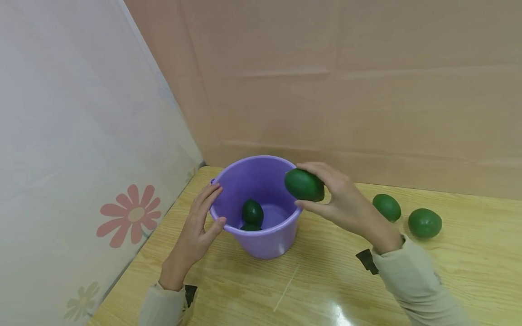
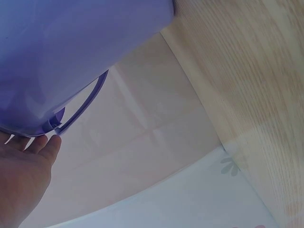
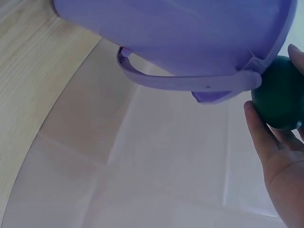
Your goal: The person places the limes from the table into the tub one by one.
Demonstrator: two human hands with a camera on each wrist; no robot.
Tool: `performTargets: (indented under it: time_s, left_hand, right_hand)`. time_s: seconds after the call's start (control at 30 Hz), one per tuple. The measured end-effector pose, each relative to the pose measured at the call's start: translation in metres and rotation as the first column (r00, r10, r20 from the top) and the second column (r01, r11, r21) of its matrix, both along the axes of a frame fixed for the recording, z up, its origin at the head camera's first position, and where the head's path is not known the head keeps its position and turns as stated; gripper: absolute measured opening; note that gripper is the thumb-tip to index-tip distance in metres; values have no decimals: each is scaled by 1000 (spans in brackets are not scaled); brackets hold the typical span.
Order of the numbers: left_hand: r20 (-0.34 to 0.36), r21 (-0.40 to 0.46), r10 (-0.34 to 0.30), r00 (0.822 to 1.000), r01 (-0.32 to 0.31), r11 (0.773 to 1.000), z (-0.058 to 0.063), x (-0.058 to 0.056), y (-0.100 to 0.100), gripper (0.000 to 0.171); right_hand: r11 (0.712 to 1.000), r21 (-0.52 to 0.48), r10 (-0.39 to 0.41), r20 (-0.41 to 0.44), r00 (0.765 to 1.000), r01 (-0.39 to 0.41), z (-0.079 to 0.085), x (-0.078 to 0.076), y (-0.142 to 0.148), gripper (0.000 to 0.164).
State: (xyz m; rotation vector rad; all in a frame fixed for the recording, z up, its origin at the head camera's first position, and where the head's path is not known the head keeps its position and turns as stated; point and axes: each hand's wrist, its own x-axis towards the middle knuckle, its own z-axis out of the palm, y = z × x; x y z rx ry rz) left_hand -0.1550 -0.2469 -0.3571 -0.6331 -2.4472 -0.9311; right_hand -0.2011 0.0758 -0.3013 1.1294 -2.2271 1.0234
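Right hand (image 1: pixel 342 197): gripping green fruit (image 1: pixel 304 185); left hand (image 1: pixel 195 234): spread on bucket (image 1: pixel 267 245), bench's far-left corner (image 1: pixel 205 173); presumably loading; lowering needed next

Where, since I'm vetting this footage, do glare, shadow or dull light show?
Head view: white glare on the table at the bottom edge, a small highlight low on the bucket; left wrist: dull light, bucket side shaded; right wrist: the held green fruit dark, a bright fleck low down.

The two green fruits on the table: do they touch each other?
Apart. The head view shows a narrow strip of bare table between the left fruit and the right fruit.
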Motion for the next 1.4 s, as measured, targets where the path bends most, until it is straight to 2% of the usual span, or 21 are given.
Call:
performTargets:
  time_s: [0.23,0.8,1.17,1.4]
  left_hand:
    - [0,3,-3,1000,3,1000,-1,0,0,59]
    - [-13,1,-6,1000,6,1000,-2,0,0,59]
    - [-13,4,-6,1000,6,1000,-1,0,-1,58]
    - [-14,0,-8,1000,8,1000,-2,-1,-1,58]
  right_hand:
    - [1000,14,6,1,1000,-6,1,0,-7,68]
    - [1000,20,17,115,993,-19,-1,-4,-22,67]
    - [997,56,41,120,992,-48,1,-9,-29,65]
    - [995,72,57,153,987,-69,0,-13,-33,64]
